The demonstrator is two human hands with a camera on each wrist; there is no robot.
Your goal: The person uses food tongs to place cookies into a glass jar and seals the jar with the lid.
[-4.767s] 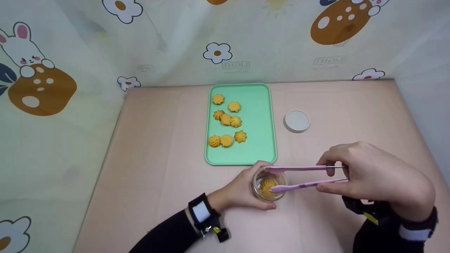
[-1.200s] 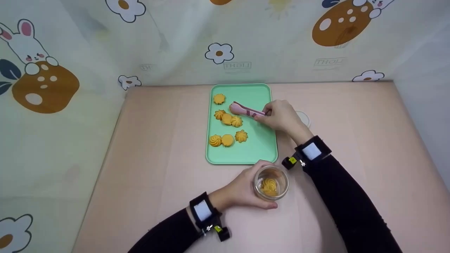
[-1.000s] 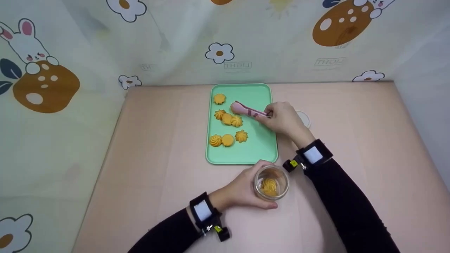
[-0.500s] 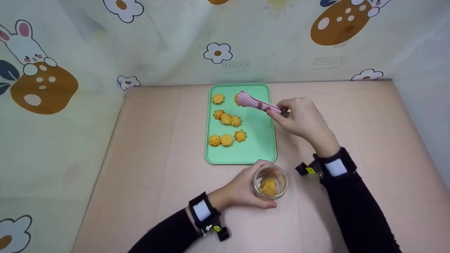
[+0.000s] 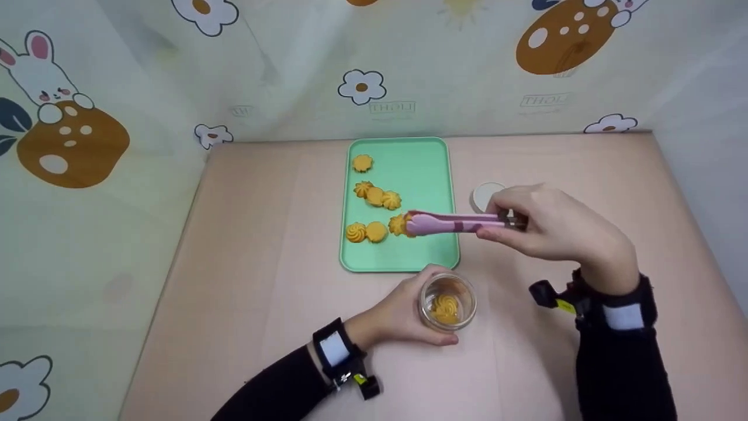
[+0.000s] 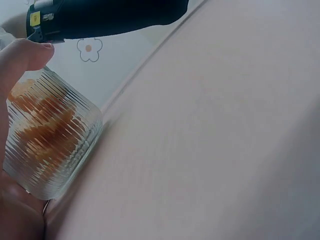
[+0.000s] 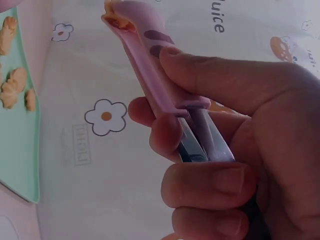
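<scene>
My left hand grips a clear glass jar standing in front of the tray. Butter cookies lie inside it, seen through the ribbed jar wall in the left wrist view. In my right hand is a pair of pink tongs, squeezed together between thumb and fingers. Their tips pinch a cookie, mostly covered by the tongs. In the head view the tips overlap a star-shaped cookie lying on the green tray.
Several more cookies lie along the tray's left side, among them a swirled one and a flat one. A white lid sits right of the tray, partly behind the right hand. A printed curtain hangs behind the table.
The tongs have picked up a cookie from the tray's upper part. My right hand has carried it back toward me and to the right. The left hand and jar have stayed put.
</scene>
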